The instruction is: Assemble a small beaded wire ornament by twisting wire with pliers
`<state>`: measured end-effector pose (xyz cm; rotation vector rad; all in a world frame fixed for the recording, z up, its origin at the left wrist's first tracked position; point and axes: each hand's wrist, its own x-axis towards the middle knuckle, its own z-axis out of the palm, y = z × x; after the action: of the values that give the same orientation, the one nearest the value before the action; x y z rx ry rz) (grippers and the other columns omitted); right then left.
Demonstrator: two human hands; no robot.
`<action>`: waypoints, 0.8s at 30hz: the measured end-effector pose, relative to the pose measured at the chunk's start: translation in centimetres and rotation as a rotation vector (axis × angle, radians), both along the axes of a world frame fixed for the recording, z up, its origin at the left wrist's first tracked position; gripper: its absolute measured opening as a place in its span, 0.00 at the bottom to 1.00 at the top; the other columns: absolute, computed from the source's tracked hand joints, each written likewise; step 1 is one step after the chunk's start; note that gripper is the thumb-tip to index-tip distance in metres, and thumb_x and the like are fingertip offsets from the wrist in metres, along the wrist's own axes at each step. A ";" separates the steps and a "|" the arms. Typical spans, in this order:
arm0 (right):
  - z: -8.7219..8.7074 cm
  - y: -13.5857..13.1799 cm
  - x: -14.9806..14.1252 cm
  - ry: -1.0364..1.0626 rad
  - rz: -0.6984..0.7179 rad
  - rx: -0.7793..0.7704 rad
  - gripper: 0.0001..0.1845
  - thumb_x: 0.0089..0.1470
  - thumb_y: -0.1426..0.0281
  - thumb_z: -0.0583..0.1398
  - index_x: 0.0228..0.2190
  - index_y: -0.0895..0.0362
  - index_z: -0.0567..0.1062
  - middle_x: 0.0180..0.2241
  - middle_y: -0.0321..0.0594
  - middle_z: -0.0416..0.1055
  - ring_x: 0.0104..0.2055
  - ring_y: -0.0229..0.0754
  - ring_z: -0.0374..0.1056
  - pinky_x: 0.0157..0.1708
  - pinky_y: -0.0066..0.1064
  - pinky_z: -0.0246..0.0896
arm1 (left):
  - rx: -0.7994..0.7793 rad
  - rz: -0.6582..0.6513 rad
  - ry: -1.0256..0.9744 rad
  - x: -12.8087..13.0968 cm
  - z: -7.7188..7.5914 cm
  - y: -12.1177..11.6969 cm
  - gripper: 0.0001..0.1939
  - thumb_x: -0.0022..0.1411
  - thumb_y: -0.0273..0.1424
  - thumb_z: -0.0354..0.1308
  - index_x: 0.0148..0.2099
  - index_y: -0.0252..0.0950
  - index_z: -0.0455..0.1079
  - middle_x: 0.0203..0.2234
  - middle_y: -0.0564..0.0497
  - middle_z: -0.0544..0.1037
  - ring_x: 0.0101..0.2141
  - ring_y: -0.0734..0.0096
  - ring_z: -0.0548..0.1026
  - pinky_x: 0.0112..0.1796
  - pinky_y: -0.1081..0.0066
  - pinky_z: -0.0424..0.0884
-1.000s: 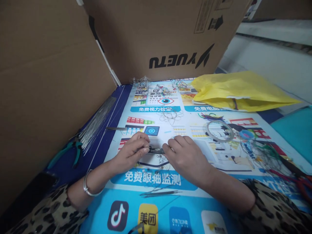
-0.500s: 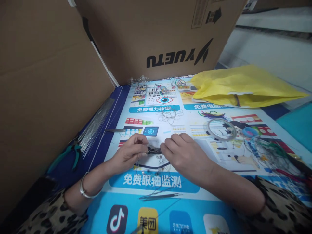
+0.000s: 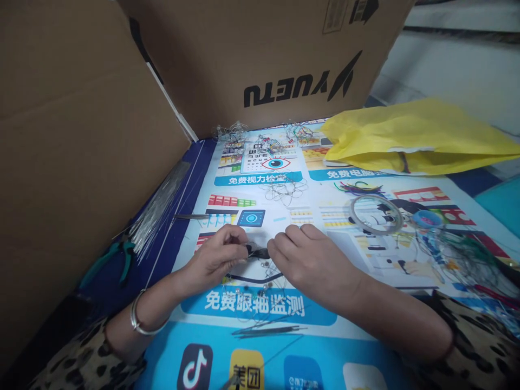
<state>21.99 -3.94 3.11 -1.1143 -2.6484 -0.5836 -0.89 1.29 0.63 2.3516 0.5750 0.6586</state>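
Note:
A short dark metal piece (image 3: 259, 253), its kind unclear, spans the gap between my two hands. My right hand (image 3: 303, 257) is closed in a fist around its right end. My left hand (image 3: 221, 252) pinches thumb against finger at its left end; what sits in that pinch is too small to make out. Just below the hands, thin wire with small beads (image 3: 264, 286) lies on the printed sheet (image 3: 284, 374), partly hidden by my fingers. Nearer to me rests a bundle of thin dark rods (image 3: 270, 330).
Green-handled pliers (image 3: 117, 257) and a sheaf of straight wires (image 3: 160, 211) lie at the left beside a cardboard box wall (image 3: 81, 108). On the right are a clear ring-shaped roll (image 3: 376, 214), a blue dish (image 3: 427, 219), tangled wires (image 3: 475, 260) and a yellow bag (image 3: 426, 132).
The view has shifted slightly, so things on the right appear a little farther right. Both hands keep nearly the same pose around the dark metal piece.

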 end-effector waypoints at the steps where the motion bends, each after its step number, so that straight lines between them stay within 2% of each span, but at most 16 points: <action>1: 0.0 0.0 0.0 -0.002 -0.001 -0.001 0.07 0.55 0.76 0.53 0.31 0.59 0.71 0.27 0.40 0.64 0.30 0.43 0.56 0.29 0.36 0.44 | 0.002 0.001 0.000 0.0 0.0 0.0 0.08 0.64 0.25 0.48 0.40 0.38 0.67 0.39 0.48 0.63 0.39 0.70 0.66 0.39 0.69 0.67; 12: -0.4 -0.4 -0.1 0.012 -0.020 -0.024 0.08 0.56 0.76 0.52 0.32 0.59 0.71 0.27 0.41 0.65 0.31 0.43 0.56 0.29 0.36 0.44 | 0.008 0.021 0.019 0.2 0.3 -0.3 0.07 0.64 0.26 0.48 0.38 0.37 0.67 0.39 0.47 0.65 0.39 0.70 0.67 0.39 0.70 0.67; 18: -0.7 -0.2 0.2 0.017 -0.036 -0.073 0.05 0.54 0.74 0.55 0.33 0.59 0.71 0.28 0.40 0.65 0.32 0.43 0.56 0.30 0.35 0.44 | 0.051 0.074 -0.015 0.3 0.5 -0.3 0.07 0.62 0.23 0.51 0.41 0.37 0.67 0.38 0.47 0.66 0.42 0.69 0.67 0.42 0.69 0.66; 24: -0.6 -0.4 0.4 0.027 -0.030 -0.033 0.06 0.55 0.74 0.54 0.33 0.59 0.71 0.28 0.41 0.65 0.32 0.44 0.55 0.31 0.36 0.44 | 0.055 0.062 -0.068 0.1 0.2 -0.3 0.07 0.62 0.24 0.51 0.40 0.38 0.69 0.37 0.48 0.64 0.39 0.70 0.67 0.38 0.69 0.68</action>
<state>22.43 -4.33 2.49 -1.1654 -2.6320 -0.5283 -0.80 1.02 0.84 2.3597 0.6087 0.7885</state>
